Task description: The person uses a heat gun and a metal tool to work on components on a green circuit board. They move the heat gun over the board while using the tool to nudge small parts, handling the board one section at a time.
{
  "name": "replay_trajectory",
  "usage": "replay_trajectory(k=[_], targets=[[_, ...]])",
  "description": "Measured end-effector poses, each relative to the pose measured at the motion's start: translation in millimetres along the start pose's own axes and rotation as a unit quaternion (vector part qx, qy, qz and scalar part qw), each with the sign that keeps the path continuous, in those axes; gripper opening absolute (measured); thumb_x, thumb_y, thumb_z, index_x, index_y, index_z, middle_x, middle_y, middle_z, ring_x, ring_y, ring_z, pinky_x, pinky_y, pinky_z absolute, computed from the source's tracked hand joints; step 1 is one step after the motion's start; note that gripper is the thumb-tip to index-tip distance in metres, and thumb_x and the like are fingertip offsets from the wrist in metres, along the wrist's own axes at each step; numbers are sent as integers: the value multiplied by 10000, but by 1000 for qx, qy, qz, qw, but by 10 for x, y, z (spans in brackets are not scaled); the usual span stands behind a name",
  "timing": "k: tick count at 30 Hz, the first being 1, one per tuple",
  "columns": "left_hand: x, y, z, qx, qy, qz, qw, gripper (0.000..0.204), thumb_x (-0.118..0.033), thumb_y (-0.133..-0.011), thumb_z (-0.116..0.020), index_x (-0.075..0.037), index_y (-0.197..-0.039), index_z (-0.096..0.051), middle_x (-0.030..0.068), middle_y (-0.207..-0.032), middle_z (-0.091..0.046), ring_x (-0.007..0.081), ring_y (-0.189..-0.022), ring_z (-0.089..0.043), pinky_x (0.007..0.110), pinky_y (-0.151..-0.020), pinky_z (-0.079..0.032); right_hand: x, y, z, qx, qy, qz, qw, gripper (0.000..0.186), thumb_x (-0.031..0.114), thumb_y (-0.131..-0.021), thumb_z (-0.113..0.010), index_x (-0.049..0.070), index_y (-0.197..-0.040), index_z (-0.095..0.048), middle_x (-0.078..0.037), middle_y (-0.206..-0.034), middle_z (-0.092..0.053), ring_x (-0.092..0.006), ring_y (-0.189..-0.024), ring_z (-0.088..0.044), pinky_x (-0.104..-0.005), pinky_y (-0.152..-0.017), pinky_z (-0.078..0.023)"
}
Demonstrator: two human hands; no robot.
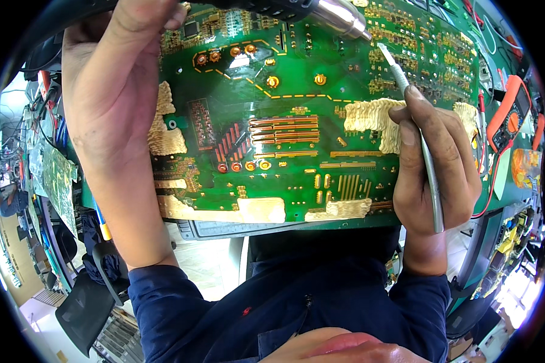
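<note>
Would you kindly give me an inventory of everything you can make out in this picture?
Circuit board: 1, green, centre
Cream patches: several, cream, on the circuit board
Nozzle tool: 1, black with silver nozzle, top centre
Thin tool: 1, silver, right of centre
Multimeter: 1, orange and dark, right
Smaller board: 1, pale green, left
Chair: 1, black, lower left
Clutter: many pieces, mixed colours, both side edges; too small to tell apart
Shirt: 1, dark blue, bottom centre
Left hand: 1, bare, upper left, holding the nozzle tool
Right hand: 1, bare, right of centre, holding the thin tool
</note>
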State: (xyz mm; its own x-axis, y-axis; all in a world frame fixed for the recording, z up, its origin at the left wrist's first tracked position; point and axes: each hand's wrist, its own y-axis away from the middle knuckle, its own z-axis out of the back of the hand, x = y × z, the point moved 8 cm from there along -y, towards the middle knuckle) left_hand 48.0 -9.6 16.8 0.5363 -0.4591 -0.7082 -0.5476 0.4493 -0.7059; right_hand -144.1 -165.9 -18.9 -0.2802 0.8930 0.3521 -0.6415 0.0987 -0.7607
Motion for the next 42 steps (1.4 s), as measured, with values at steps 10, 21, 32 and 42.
replay_trajectory(k=[10,21,32,42], targets=[[-38,-25,-38,-75,-62,44,994,658,-363,-900,-741,3,-1348,-427,282,-1201,-638,367,-1181,-628,486,-1030,-498,-404,-114,428,27,-193,-169,966,485,264,-1051,-446,-135,-1312,-533,-173,-963,-649,-181,-863,-597,-302,-742,-457],[-2,-19,-60,6,56,32,998,724,-298,-821,-833,-5,-1345,-428,264,-1203,-650,356,-1174,-635,489,-1047,-487,-1079,-577,514,87,-277,-227,930,385,219,-1042,-514,-95,-1253,-588,-58,-858,-587,-117,-812,-529,-259,-771,-396],[7,-37,-27,46,15,-32,998,572,-311,-943,-686,18,-1341,-440,270,-1243,-617,338,-1166,-635,459,-1031,-499,-1255,-684,259,70,-253,-267,927,291,232,-1015,-593,-30,-1140,-617,-70,-840,-656,-115,-738,-596,-243,-692,-445],[106,-40,88,65,57,-57,995,501,-299,-994,-609,24,-1347,-461,257,-1270,-608,327,-1184,-626,452,-1013,-520,-955,-910,90,70,-212,-175,959,256,267,-1013,-599,13,-982,-615,-24,-661,-640,-63,-554,-575,-183,-515,-430]])
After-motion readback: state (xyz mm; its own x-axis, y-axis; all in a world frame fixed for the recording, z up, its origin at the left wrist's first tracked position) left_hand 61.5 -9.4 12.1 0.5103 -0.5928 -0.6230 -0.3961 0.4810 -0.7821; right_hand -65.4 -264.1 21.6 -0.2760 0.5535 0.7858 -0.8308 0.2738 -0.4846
